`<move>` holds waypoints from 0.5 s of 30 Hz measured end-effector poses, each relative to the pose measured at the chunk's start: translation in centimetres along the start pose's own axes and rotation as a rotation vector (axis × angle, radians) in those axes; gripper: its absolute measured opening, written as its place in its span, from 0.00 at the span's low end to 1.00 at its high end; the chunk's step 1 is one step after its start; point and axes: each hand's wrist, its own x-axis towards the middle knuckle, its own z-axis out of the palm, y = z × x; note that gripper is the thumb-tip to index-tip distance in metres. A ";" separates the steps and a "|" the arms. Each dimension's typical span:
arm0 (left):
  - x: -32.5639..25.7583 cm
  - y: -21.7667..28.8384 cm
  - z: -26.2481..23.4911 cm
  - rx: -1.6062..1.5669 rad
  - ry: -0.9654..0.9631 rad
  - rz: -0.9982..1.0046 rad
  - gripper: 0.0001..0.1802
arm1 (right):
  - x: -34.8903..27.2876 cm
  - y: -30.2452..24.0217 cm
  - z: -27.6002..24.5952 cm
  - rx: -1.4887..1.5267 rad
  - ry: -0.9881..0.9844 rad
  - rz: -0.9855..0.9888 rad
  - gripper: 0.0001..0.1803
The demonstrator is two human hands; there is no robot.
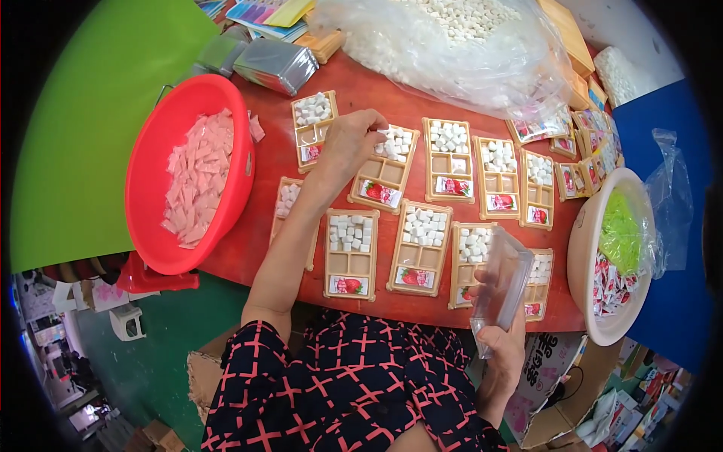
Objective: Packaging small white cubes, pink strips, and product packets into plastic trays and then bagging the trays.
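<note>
My left hand (350, 143) reaches over the back row of tan trays, its fingertips pinched together at the small white cubes (398, 145) in one tray (388, 172). Whatever lies between those fingers is too small to make out. My right hand (503, 346) grips a clear plastic box (506, 271) tilted over the front right trays, partly covering two of them. Several trays stand in two rows, each divided into compartments. White cubes fill the far compartment, and a strawberry-printed sachet (416, 278) lies in the near one. My left forearm hides part of a front left tray (286, 200).
On the left stands a red basin (245, 151) of pink sachets. A large clear bag (452, 45) of white cubes lies at the back, beside stacked clear boxes (277, 64). To the right are a cream basin (580, 264) with red-and-white sachets and more filled trays (576, 179).
</note>
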 end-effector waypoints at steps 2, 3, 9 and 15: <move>0.2 -0.5 0.3 0.048 0.007 0.073 0.07 | 0.3 -0.2 0.1 -0.016 -0.011 -0.003 0.57; 0.3 -0.6 0.4 0.097 0.013 0.151 0.07 | 0.4 -0.2 0.2 -0.019 -0.013 -0.002 0.57; 0.9 0.1 0.8 0.081 -0.008 0.133 0.06 | 1.1 -0.4 0.7 -0.022 -0.022 0.012 0.56; 3.3 1.6 0.0 0.048 -0.080 0.186 0.06 | 1.3 -0.1 0.7 -0.028 -0.030 0.027 0.55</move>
